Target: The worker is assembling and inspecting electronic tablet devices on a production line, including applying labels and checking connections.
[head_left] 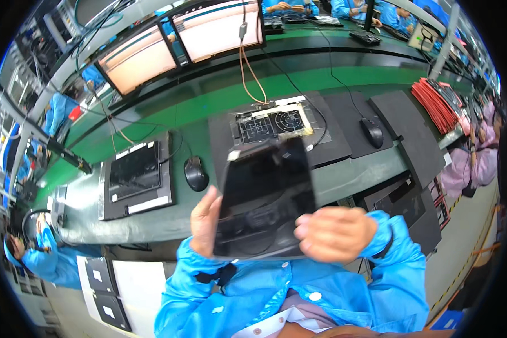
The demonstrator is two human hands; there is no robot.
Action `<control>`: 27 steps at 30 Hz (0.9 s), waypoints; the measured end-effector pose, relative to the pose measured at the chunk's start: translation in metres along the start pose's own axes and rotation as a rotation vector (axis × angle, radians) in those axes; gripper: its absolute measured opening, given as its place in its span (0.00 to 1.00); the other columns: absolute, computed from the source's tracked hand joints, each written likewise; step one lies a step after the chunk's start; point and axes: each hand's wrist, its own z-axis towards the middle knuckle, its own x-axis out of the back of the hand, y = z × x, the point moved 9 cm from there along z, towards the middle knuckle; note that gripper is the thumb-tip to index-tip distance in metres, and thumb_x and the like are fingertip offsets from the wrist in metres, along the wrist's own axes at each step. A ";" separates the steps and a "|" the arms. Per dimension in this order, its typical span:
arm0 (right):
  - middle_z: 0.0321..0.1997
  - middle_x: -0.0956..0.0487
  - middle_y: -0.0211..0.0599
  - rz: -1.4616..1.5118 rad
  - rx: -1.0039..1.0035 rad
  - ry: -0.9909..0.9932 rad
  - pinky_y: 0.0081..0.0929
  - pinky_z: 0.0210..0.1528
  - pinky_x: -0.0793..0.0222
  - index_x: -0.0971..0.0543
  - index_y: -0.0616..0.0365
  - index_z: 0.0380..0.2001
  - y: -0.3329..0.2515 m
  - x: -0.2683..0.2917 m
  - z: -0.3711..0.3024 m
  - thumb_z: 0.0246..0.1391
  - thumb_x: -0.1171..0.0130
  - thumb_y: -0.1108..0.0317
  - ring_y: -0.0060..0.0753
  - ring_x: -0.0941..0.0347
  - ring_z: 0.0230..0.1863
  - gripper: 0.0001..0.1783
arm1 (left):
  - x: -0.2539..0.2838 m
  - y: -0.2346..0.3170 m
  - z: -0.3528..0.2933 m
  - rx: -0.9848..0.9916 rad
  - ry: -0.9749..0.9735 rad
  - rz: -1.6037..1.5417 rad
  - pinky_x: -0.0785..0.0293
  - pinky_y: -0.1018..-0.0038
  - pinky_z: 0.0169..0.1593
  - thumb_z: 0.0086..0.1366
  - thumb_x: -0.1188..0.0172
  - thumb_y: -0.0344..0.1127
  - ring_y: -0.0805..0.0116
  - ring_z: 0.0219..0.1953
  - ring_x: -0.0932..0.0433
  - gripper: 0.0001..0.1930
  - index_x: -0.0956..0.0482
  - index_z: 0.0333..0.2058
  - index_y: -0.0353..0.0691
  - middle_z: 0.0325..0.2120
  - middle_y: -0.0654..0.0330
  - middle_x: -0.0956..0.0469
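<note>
Between my two hands I hold up a flat black glossy screen panel [265, 203], tilted and a little blurred, in front of my blue smock. My left hand [205, 221] grips its left edge, thumb up along the side. My right hand [335, 232] has its fingers curled at the lower right edge. Just beyond the panel, on a black mat, lies a fixture [274, 123] with patterned black squares, a pale frame and a cable. Left of it, another black panel [135, 171] rests on a dark board.
Two lit monitors [217, 31] stand at the back. Black mice [196, 173] lie on the green bench [343, 179], one left and one right. Red sleeves [435, 106] are stacked at the right. Co-workers in blue [45, 256] sit at left and far side; a person in pink [472, 163] is at right.
</note>
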 end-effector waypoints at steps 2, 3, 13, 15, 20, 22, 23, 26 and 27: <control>0.51 0.16 0.37 0.106 0.016 -0.017 0.35 0.58 0.21 0.18 0.51 0.43 -0.015 -0.029 0.009 0.60 0.37 0.67 0.38 0.17 0.53 0.09 | 0.037 0.008 -0.032 0.024 0.145 -0.117 0.21 0.54 0.60 0.74 0.46 0.38 0.48 0.53 0.16 0.23 0.26 0.60 0.27 0.55 0.42 0.19; 0.52 0.17 0.37 0.167 0.008 -0.020 0.36 0.59 0.22 0.19 0.50 0.45 -0.018 -0.041 0.012 0.60 0.37 0.67 0.38 0.18 0.54 0.10 | 0.043 0.005 -0.041 0.018 0.151 -0.128 0.21 0.54 0.60 0.74 0.46 0.38 0.48 0.53 0.16 0.23 0.26 0.60 0.27 0.55 0.42 0.19; 0.45 0.17 0.43 0.441 0.114 -0.013 0.39 0.52 0.17 0.19 0.60 0.38 -0.020 -0.071 0.028 0.66 0.40 0.48 0.44 0.16 0.48 0.22 | 0.085 0.009 -0.102 -0.251 0.346 -0.049 0.20 0.57 0.61 0.71 0.48 0.26 0.53 0.56 0.18 0.24 0.31 0.65 0.34 0.56 0.49 0.21; 0.44 0.17 0.43 0.481 -0.107 -0.001 0.42 0.52 0.18 0.18 0.57 0.34 0.020 -0.069 0.012 0.61 0.37 0.47 0.47 0.17 0.48 0.21 | 0.096 0.019 -0.106 -0.327 0.299 0.094 0.20 0.58 0.60 0.73 0.47 0.26 0.55 0.56 0.18 0.23 0.32 0.65 0.34 0.58 0.50 0.22; 0.61 0.24 0.46 -0.312 -0.687 -0.262 0.52 0.68 0.34 0.20 0.54 0.56 0.155 -0.087 -0.088 0.60 0.37 0.70 0.54 0.29 0.66 0.20 | 0.131 0.035 -0.143 -0.381 0.392 0.460 0.25 0.72 0.59 0.74 0.40 0.29 0.71 0.53 0.20 0.19 0.26 0.61 0.33 0.51 0.60 0.18; 0.61 0.22 0.41 -0.309 -0.648 -0.386 0.52 0.69 0.37 0.18 0.57 0.52 0.171 -0.097 -0.136 0.60 0.36 0.70 0.48 0.28 0.64 0.16 | 0.131 0.035 -0.149 -0.263 0.371 0.826 0.27 0.77 0.55 0.73 0.37 0.31 0.79 0.49 0.24 0.17 0.22 0.58 0.33 0.46 0.66 0.18; 0.61 0.22 0.41 -0.290 -0.658 -0.391 0.52 0.69 0.37 0.18 0.57 0.52 0.172 -0.099 -0.135 0.60 0.36 0.70 0.48 0.28 0.64 0.16 | 0.134 0.036 -0.157 -0.248 0.386 0.824 0.27 0.77 0.55 0.73 0.37 0.31 0.79 0.49 0.24 0.17 0.22 0.58 0.33 0.46 0.66 0.18; 0.44 0.17 0.40 0.095 -0.749 -0.183 0.44 0.58 0.29 0.17 0.61 0.41 0.152 -0.091 -0.108 0.61 0.36 0.71 0.48 0.21 0.49 0.07 | 0.133 0.027 -0.154 -0.090 0.305 0.979 0.29 0.78 0.46 0.73 0.36 0.32 0.82 0.40 0.28 0.14 0.20 0.53 0.32 0.39 0.70 0.21; 0.40 0.17 0.43 0.241 -0.903 -0.195 0.39 0.50 0.26 0.18 0.60 0.42 0.139 -0.094 -0.101 0.61 0.36 0.71 0.49 0.20 0.46 0.07 | 0.132 0.029 -0.149 -0.066 0.291 0.981 0.29 0.78 0.46 0.73 0.36 0.32 0.82 0.40 0.28 0.14 0.20 0.53 0.32 0.39 0.70 0.21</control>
